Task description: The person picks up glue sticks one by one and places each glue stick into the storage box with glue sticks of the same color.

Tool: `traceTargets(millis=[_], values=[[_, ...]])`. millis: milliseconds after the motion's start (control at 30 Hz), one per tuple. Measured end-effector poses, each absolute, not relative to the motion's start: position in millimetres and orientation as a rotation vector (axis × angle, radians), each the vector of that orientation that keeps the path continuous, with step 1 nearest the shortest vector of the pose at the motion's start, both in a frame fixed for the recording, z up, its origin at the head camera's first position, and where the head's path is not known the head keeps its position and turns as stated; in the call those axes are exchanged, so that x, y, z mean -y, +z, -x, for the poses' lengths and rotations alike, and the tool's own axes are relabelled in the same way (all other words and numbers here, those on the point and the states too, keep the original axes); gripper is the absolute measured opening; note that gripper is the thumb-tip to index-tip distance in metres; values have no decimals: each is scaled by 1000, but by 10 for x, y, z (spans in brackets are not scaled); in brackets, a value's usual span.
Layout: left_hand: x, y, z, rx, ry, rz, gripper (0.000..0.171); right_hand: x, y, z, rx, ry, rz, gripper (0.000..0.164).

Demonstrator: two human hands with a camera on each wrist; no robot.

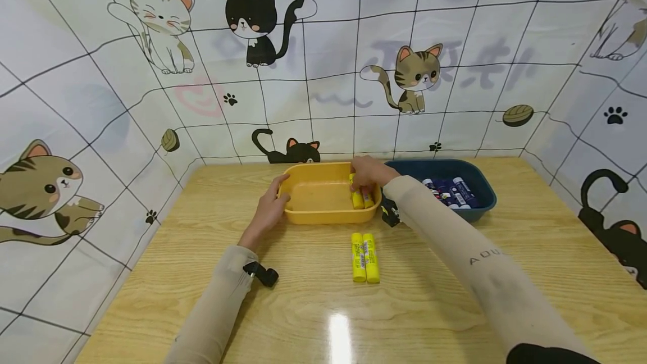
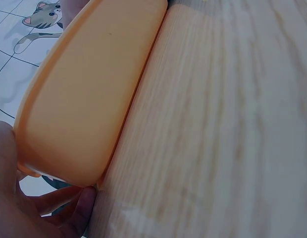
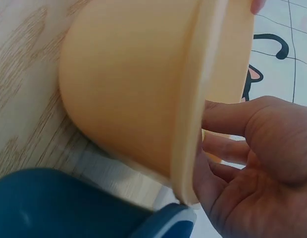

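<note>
A yellow plastic basin (image 1: pixel 331 217) stands at the back of the table. My left hand (image 1: pixel 270 206) grips its left end, thumb and fingers at the rim; the left wrist view shows this hand (image 2: pixel 49 208) at the basin's end wall. Over the right rim reaches my right hand (image 1: pixel 373 173), its fingers at a yellow glue stick (image 1: pixel 356 199) inside. A second yellow glue stick (image 1: pixel 368 200) lies beside that one, partly covered by the hand. From the right wrist, the curled fingers (image 3: pixel 223 119) show behind the rim, and the basin wall hides the glue sticks.
Right of the yellow basin stands a dark blue basin (image 1: pixel 482 195) with several dark blue glue sticks (image 1: pixel 462 190). Two more yellow glue sticks (image 1: pixel 365 257) lie side by side on the wooden table (image 1: pixel 303 296), in front of the yellow basin. A cat-print covering (image 1: pixel 333 100) closes off the back.
</note>
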State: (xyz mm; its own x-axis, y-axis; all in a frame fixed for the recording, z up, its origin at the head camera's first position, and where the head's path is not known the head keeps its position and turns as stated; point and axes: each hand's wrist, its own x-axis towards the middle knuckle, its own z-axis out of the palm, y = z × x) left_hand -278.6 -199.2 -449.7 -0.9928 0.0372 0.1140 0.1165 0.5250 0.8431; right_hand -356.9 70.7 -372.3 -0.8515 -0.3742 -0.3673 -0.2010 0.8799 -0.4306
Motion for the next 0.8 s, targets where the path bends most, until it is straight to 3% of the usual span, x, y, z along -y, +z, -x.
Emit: traceTargets(millis=[167,433,800], values=[[1993,-4496,2781,2676,-1487,127,52,-665,-3763,3594,-2586,-525,365,50],[1985,-4492,2787,2670,-1487,130,52,-608,-3806,3610,-2588,-473,344,23],[1993,-4488,2781,2690,-1475,127,53,-610,-3775,3596,-2565,-491,336,22]])
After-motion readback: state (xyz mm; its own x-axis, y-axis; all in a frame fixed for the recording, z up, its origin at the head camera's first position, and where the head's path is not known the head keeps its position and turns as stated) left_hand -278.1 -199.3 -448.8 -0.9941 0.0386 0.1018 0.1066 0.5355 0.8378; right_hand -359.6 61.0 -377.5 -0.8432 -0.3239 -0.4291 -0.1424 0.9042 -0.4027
